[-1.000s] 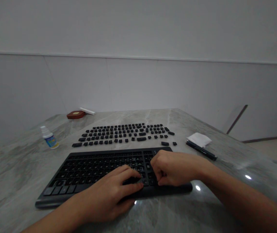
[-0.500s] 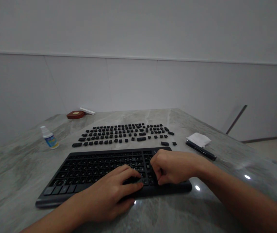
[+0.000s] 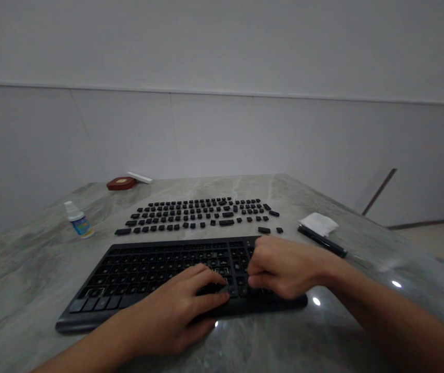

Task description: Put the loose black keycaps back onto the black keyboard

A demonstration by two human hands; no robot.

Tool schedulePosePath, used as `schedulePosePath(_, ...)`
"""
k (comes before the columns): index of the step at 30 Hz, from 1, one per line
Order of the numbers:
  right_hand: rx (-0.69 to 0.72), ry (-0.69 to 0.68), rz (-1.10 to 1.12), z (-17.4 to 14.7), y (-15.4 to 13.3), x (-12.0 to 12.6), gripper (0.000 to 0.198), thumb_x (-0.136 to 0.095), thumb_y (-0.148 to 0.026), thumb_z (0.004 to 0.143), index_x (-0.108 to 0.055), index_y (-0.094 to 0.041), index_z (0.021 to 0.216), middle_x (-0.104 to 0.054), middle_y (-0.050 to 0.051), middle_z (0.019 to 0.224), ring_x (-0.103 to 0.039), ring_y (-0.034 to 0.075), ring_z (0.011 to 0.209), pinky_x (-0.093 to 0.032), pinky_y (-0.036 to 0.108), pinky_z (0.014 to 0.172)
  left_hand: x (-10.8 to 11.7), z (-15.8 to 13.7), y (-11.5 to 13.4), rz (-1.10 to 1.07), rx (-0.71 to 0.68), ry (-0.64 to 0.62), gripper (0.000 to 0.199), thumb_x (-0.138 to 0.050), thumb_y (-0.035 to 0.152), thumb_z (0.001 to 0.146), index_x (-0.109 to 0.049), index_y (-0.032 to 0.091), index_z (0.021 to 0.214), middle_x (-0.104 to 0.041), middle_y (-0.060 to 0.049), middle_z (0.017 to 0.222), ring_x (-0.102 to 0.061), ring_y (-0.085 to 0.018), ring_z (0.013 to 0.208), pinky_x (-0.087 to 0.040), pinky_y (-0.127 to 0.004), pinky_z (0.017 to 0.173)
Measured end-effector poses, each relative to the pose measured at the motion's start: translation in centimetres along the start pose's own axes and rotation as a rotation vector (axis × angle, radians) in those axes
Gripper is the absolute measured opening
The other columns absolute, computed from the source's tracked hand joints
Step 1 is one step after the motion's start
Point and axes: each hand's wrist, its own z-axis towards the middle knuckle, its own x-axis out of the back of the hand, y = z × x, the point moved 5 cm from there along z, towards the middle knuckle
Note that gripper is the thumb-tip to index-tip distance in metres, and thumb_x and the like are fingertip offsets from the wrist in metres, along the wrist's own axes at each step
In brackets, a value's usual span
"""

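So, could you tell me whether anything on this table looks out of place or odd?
Yes: loose keycaps lie in rows on the table behind the keyboard, which looks mostly stripped. Nothing appears spilled.

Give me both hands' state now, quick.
Left hand: open, flat on the keyboard.
Right hand: curled over the keyboard's right end; holding anything cannot be told.

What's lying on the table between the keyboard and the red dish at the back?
In the head view, rows of loose black keycaps lie between the keyboard and the red dish; otherwise only bare table.
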Motion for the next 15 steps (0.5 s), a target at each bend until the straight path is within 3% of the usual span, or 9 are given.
schedulePosePath(4,-0.116,-0.137,-0.106,1.3,-0.3,-1.8,0.014,-0.061,-0.017,0.073,-0.072,-0.017,0.064,-0.063,0.004,0.056,-0.046,0.014,0.050,-0.027,0.027,0.050,0.0,0.1,-0.1,-0.006,0.008,-0.006,0.046,-0.060,0.008,0.084,-0.061,0.019,0.129,-0.057,-0.012,0.128,-0.055,-0.027,0.113,-0.053,-0.045,0.098)
schedulePosePath(9,-0.104,-0.104,-0.080,1.0,0.8,-1.3,0.020,-0.059,-0.023,0.082,-0.073,-0.017,0.070,-0.069,0.006,0.065,-0.057,0.017,0.059,-0.031,0.027,0.053,-0.2,-0.1,-0.2,0.006,0.012,-0.031,0.047,-0.060,0.010,0.085,-0.059,0.019,0.131,-0.056,-0.012,0.130,-0.054,-0.027,0.116,-0.051,-0.045,0.101)
schedulePosePath(13,-0.405,-0.006,-0.069,-0.7,5.4,0.4,0.030,-0.052,-0.026,0.088,-0.069,-0.013,0.067,-0.067,0.009,0.062,-0.057,0.017,0.055,-0.035,0.028,0.053,-0.2,-0.3,-0.2,0.020,0.025,-0.034,0.049,-0.060,0.012,0.086,-0.057,0.020,0.135,-0.054,-0.012,0.134,-0.053,-0.028,0.119,-0.049,-0.045,0.103)
schedulePosePath(15,-0.585,-0.104,0.041,-1.9,8.2,0.2,0.042,-0.046,-0.031,0.094,-0.062,-0.013,0.060,-0.061,0.008,0.052,-0.056,0.016,0.047,-0.040,0.028,0.052,-0.2,-0.3,-0.2,0.017,0.034,-0.044,0.050,-0.062,0.013,0.086,-0.057,0.020,0.135,-0.054,-0.012,0.134,-0.053,-0.028,0.120,-0.050,-0.046,0.103)
